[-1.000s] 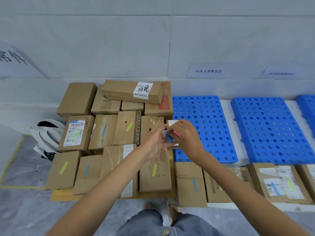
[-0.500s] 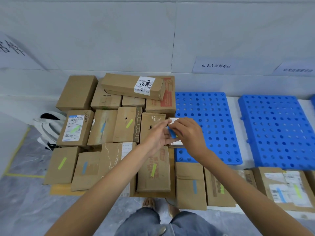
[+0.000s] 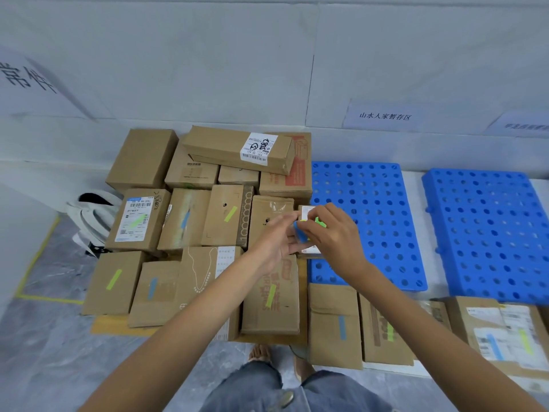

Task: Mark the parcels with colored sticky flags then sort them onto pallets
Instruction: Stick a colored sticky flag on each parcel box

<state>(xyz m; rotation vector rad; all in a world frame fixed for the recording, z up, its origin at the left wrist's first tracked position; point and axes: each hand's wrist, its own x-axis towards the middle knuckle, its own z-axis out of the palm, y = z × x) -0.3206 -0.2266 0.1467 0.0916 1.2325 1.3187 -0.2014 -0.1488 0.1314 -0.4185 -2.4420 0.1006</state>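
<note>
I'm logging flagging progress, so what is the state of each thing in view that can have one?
Left hand grip: holds the pad of blue and green sticky flags.
Right hand grip: pinches a green flag on that pad.
Small white-labelled cardboard parcel: mostly covered by the hands; flagged or not, cannot tell.
Long cardboard box with barcode label: atop the stack, no flag visible.
Blue perforated plastic pallets: visible tops bare.

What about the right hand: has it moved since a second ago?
No. The right hand still holds sticky flags over the small white-labelled parcel beside the left blue pallet.
</note>
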